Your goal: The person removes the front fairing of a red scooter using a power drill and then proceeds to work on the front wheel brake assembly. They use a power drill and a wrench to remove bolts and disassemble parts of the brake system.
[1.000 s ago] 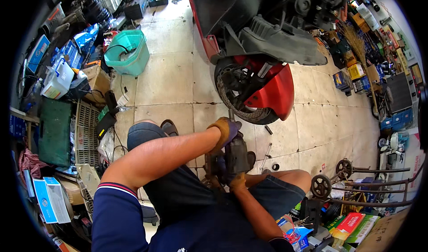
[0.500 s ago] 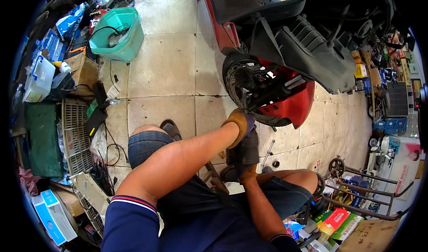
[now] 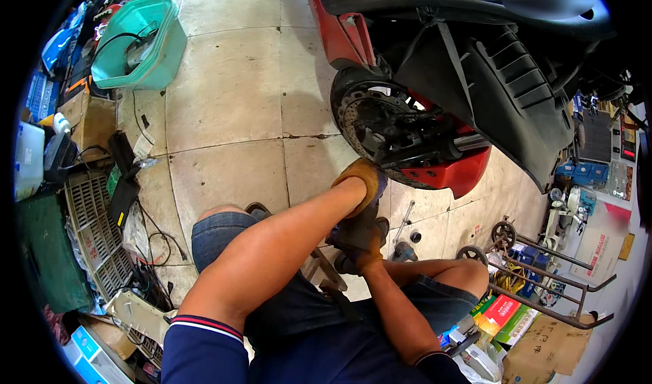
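A green plastic tub (image 3: 139, 44) sat at far left on the tiled floor (image 3: 224, 98). Lower centre, the gloved left hand (image 3: 363, 183) pressed on top of a dark part (image 3: 356, 231), and the gloved right hand (image 3: 367, 255) gripped it from below between the knees; the work looked unfinished. Since half a second earlier, the scooter's front wheel (image 3: 387, 136) loomed nearer, hands unchanged.

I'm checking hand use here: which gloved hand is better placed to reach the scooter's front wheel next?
Probably the left hand: its arm is stretched forward and the glove sits right by the front wheel. The right hand is lower, nearer the knees, gripping a dark part both hands seem to hold.
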Demonstrator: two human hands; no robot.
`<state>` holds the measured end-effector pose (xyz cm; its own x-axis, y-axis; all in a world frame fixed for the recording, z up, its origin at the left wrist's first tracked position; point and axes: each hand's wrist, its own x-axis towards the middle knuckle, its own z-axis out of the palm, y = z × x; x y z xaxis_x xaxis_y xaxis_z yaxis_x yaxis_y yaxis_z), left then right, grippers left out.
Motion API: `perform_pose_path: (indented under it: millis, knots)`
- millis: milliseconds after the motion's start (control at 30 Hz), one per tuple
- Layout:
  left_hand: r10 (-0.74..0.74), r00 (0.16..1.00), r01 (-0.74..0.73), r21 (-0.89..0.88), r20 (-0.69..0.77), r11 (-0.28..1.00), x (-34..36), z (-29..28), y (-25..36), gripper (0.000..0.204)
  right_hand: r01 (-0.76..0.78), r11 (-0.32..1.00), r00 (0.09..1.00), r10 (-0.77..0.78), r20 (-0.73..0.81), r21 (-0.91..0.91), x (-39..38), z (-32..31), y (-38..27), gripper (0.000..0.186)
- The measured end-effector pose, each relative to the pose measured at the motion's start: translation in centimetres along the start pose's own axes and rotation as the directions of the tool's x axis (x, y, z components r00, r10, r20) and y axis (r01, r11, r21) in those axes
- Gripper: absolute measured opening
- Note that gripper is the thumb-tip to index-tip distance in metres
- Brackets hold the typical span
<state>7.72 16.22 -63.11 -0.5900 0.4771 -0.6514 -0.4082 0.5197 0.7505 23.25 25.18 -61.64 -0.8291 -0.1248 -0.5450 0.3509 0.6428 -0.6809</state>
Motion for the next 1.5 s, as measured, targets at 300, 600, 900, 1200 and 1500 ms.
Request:
perform_pose_path:
  millis: [300,600,900,1200,1500]
  knots:
    - [0.121,0.992,-0.124,-0.163,-0.032,0.979,0.2,-2.9,1.0,0.039,0.203,0.778,0.939,-0.327,-0.107,-0.595,2.9,1.5,2.1,0.049]
    - [0.196,0.979,-0.184,0.181,-0.051,0.966,3.2,-4.1,0.0,0.042,-0.012,0.754,0.978,0.145,-0.149,0.657,5.3,2.9,0.6,0.036]
    - [0.105,0.977,-0.076,0.156,-0.187,0.985,2.9,-5.2,0.9,0.044,0.205,0.949,0.940,-0.121,-0.320,0.242,5.5,3.7,-2.5,0.043]
    - [0.022,0.979,-0.177,0.784,0.204,0.595,0.7,-4.2,-1.1,0.040,-0.006,0.994,0.971,-0.020,-0.237,-0.112,1.0,2.8,-3.8,0.056]
    - [-0.029,0.979,-0.156,0.842,0.200,0.517,-2.1,-3.1,2.4,0.038,0.148,0.978,0.958,-0.178,-0.225,-0.147,-1.1,0.7,-2.7,0.055]
